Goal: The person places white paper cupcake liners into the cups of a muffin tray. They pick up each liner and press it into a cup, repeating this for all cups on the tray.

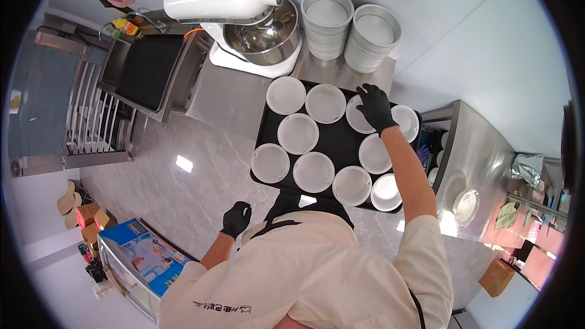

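My right hand (376, 107), in a black glove, reaches over the back right part of a black baking tray (338, 146) and touches a round white paper cup (357, 116) there; its fingers are spread at the cup's rim. Several similar white cups with crimped rims stand around it on the tray, such as one at the back left (286, 95) and one at the front (352, 186). My left hand (236, 219), also black-gloved, hangs away from the tray over the floor, fingers loosely curled, with nothing visible in it.
Behind the tray stand a white stand mixer (224, 0) with a steel bowl (269, 36) and two stacks of round metal pans (325, 32), (370, 41). A sink (114, 68) bearing a black tray (146, 68) lies left. To the right is a steel cabinet (480, 164).
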Demonstrator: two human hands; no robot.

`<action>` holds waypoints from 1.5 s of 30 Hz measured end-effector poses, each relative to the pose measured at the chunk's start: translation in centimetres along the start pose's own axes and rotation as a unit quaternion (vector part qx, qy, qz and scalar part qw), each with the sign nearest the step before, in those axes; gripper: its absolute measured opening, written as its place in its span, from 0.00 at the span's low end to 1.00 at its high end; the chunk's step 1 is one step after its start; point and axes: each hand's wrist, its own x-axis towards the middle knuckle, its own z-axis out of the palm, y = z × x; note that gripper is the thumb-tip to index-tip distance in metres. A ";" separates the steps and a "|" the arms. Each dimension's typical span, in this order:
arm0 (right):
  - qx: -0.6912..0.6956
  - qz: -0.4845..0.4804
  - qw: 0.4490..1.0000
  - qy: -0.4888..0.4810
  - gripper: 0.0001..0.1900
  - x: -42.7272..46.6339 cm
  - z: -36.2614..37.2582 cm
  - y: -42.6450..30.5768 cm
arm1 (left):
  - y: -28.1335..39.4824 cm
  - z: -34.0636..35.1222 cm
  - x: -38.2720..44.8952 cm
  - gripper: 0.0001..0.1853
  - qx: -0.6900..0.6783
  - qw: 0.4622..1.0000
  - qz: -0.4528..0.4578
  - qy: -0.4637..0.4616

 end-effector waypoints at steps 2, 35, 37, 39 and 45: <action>-0.034 -0.081 0.996 0.024 0.20 0.8 1.1 0.6 | 0.0 0.2 0.1 0.10 -0.001 1.000 -0.023 -0.013; 0.021 0.174 0.977 -0.123 0.28 -25.3 -4.7 -16.4 | 16.3 0.6 17.5 0.18 0.144 0.797 0.573 -0.127; -0.002 0.149 0.975 -0.163 0.27 -25.2 -5.1 -16.0 | 16.0 1.3 18.9 0.18 0.186 0.771 0.603 -0.087; -0.009 0.127 0.980 -0.150 0.26 -24.9 -5.6 -16.2 | 16.0 1.0 19.7 0.18 0.227 0.759 0.589 -0.161; 0.100 0.059 0.977 -0.179 0.30 -22.2 -5.0 -20.3 | 16.4 0.4 20.2 0.22 0.206 0.715 0.664 -0.073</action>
